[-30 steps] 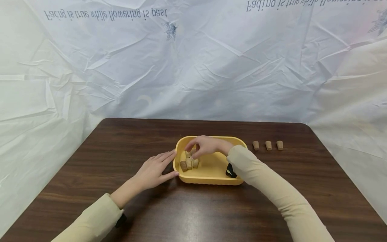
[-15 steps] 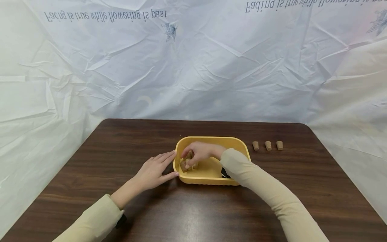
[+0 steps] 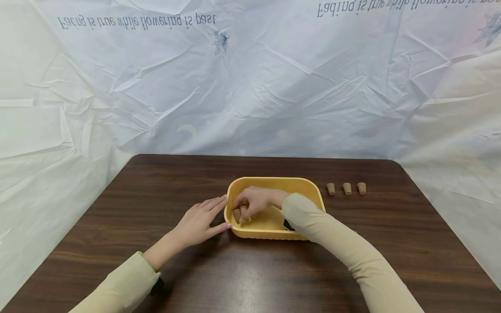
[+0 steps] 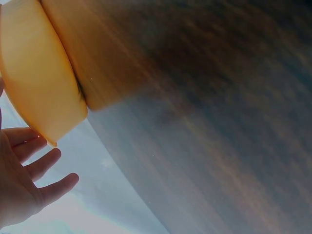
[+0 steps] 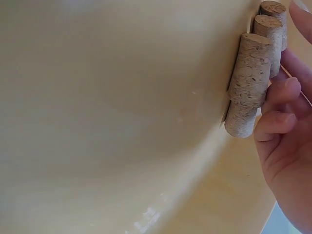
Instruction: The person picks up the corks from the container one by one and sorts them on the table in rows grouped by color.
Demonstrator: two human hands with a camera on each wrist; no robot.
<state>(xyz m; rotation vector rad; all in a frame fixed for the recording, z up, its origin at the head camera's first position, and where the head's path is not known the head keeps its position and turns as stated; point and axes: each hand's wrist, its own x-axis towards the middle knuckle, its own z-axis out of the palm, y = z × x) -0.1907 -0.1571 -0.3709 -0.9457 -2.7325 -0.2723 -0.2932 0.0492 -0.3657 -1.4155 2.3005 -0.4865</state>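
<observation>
My left hand [image 3: 201, 220] rests with straight fingers and thumb against the left end of a yellow plastic basin [image 3: 270, 234]; in the left wrist view its fingertips touch the basin wall [image 4: 44, 73]. Inside the basin, at the left, the right hand [image 3: 256, 202] curls thumb and index finger round a tapered cork stopper [image 3: 244, 208]. Another cork [image 3: 237, 214] lies beside the fingertips. Several corks [image 5: 251, 68] stand close together in the right wrist view, next to the curled fingers [image 5: 280, 122]. The right hand partly hides the corks from above.
Three corks [image 3: 347, 188] form a spaced row on the dark wooden table [image 3: 176, 174], right of the basin. A black wrist strap [image 3: 288, 225] shows under the right sleeve. White printed sheeting [image 3: 250, 87] hangs behind the table.
Over the last second the right hand has moved down and left inside the basin, covering more of the corks. The left hand, the basin and the row of three corks stay put.
</observation>
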